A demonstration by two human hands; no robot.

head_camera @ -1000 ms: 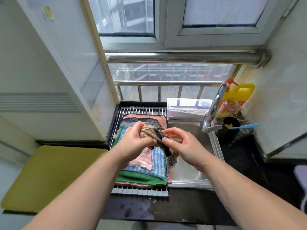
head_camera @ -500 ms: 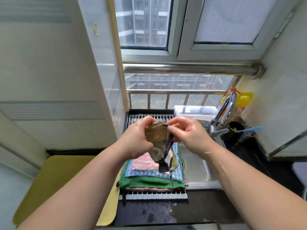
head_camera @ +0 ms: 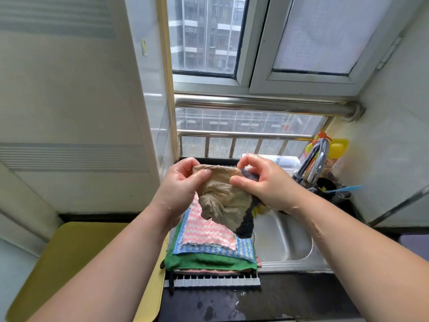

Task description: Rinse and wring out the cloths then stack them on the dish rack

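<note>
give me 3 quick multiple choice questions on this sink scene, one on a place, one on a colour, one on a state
1. Where does the stack of cloths lie?
A. on the rack left of the sink
B. inside the sink
C. on the yellow board

2. What colour is the top cloth of the stack?
A. green
B. pink
C. black

3. How is the brown cloth held?
A. pinched by the left hand and the right hand, hanging in the air
B. by one hand only
C. not held, flat on the stack

Answers:
1 A, the rack's slats show under the stack's near edge.
2 B, a pink weave lies over the blue and green ones.
3 A, both hands pinch its upper edge and it hangs crumpled.
</note>
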